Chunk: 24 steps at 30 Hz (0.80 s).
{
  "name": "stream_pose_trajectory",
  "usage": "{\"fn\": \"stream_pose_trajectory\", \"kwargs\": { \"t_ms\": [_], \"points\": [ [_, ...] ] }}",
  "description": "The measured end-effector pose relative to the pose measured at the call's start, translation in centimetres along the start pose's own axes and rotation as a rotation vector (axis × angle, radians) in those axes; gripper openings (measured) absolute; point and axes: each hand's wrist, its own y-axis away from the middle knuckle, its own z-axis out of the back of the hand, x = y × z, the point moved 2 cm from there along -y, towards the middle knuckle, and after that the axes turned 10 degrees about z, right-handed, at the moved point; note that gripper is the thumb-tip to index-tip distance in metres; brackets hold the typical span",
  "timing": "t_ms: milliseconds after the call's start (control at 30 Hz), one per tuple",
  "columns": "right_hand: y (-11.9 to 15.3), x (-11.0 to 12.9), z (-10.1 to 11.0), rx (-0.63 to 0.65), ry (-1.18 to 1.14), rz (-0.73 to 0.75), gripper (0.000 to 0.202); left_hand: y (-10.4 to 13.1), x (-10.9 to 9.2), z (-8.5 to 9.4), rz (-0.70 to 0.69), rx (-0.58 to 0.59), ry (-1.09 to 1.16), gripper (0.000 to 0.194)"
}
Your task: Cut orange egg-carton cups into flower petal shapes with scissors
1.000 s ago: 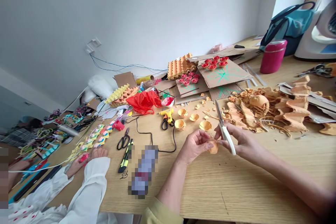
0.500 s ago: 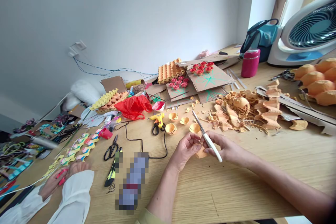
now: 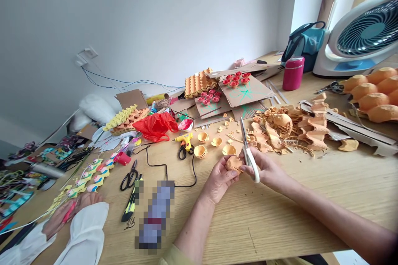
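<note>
Pinched between the fingers of my left hand [image 3: 221,178] is a small orange egg-carton cup [image 3: 234,164]. My right hand [image 3: 264,166] holds white-handled scissors [image 3: 250,165], blades pointing up and away, just right of the cup; its fingertips are close to the cup's edge. Several cut cups stand beyond my hands, among them a wider one [image 3: 229,150] and a stacked one [image 3: 200,152]. A heap of torn orange carton scraps [image 3: 276,126] lies beyond my right hand.
A yellow glue gun [image 3: 185,138], black scissors [image 3: 129,177] and a cutter [image 3: 132,203] lie to the left. Another person's hands [image 3: 73,211] are at the far left. Cardboard with red flowers [image 3: 245,91], a pink jar [image 3: 293,73] and a fan [image 3: 367,37] stand behind.
The cup has been raised and turned, so its rounded side shows more. The scissors have swung more upright, away from the cup. The other person's hands have shifted slightly.
</note>
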Motion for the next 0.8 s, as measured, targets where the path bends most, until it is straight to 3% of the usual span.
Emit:
{"fn": "stream_pose_trajectory", "kwargs": {
  "t_ms": [233, 533, 700, 800],
  "points": [
    [0.3, 0.8, -0.2, -0.062, 0.104, 0.063, 0.024, -0.6, 1.4, 0.1, 0.115, -0.016, 0.231, 0.033],
    [0.3, 0.5, -0.4, -0.052, 0.071, 0.004, 0.029, -0.6, 0.9, 0.3, -0.014, -0.108, 0.266, 0.028],
    [0.3, 0.7, -0.9, 0.132, -0.149, -0.138, 0.039, 0.0, -0.7, 0.9, -0.186, -0.234, 0.332, 0.031],
    [0.5, 0.5, -1.6, 0.284, -0.311, -0.232, 0.051, 0.3, -1.1, 0.9, -0.208, -0.227, 0.372, 0.036]
  ]
}}
